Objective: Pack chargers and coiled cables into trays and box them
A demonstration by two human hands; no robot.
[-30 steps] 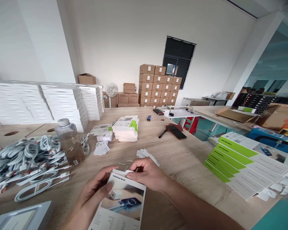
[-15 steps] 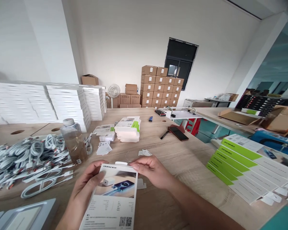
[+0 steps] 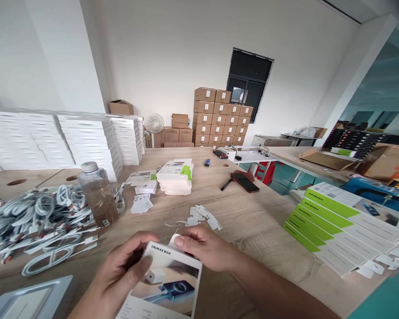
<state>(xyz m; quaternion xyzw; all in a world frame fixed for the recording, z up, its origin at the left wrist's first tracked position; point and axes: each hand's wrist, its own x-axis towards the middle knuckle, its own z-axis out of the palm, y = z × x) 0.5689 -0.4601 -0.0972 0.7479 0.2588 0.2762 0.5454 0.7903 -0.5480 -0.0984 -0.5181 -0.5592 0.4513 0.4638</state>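
Because the worktop (image 3: 252, 226) is crowded on its left side, stray movement is the broadest risk, as I judge it. Were the left arm to swing outward, it could drag at the cable heap (image 3: 40, 221) or tip the upright bottle (image 3: 98, 195) beside it, which holds liquid. Nearer the work, the printed box (image 3: 173, 281) could dent or bow; its walls look like thin card, and uneven pressure from two hands near one end would be the cause. Its white flap (image 3: 173, 239) could crease or tear if the thumb bore down while the card was out of line. Smallest of all, the paper scraps (image 3: 213, 222) beyond the hands could scatter — or catch under the box — if brushed.

As for pose, both forearms rise from the bottom of the view and angle inward, the right one reaching across from the lower right. The box lies tilted between the hands, printed face up, its lower end cut off by the frame. The left hand (image 3: 128, 272) has its grip clamped on the box's left edge, thumb flat on the face, fingers behind. The right hand (image 3: 204, 248) has its grip closed at the top edge — thumb on the flap, fingers curled beyond, mostly hidden.
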